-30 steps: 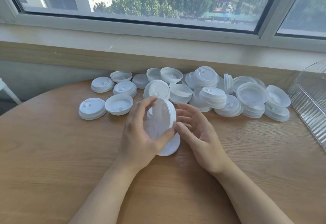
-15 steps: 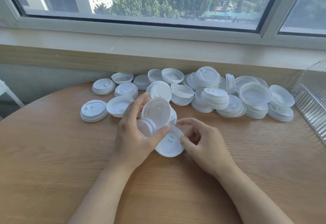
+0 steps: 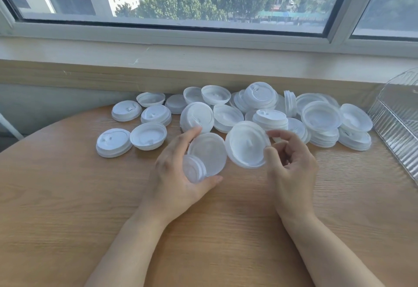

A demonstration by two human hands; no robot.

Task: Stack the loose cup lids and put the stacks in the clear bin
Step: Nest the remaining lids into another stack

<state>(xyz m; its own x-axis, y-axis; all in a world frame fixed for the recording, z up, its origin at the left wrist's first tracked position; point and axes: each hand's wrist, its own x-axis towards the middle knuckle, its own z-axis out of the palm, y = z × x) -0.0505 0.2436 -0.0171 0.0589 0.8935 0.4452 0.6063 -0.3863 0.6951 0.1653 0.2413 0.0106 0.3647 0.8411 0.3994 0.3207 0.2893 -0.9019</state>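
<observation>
Lids fill the head view: the left hand has its grip clenched on a small stack of lids, tilted on edge, thumb beneath and fingers over the top rim, held just above the table. The right hand, at about three o'clock from it, pinches a single lid by its rim between thumb and fingertips, hollow side turned toward the camera, near the stack but apart from it. The loose pile lies at twelve o'clock along the table's far edge, some lids already nested, others scattered singly toward ten o'clock. The clear bin stands at two o'clock, partly cut off by the frame. The step in hand looks to be nesting the single lid onto the stack. To do it well, turn the lid to face the same way as those held, line up the rims, then press evenly so it seats flush rather than cocked; a light pinch avoids buckling the thin plastic.
</observation>
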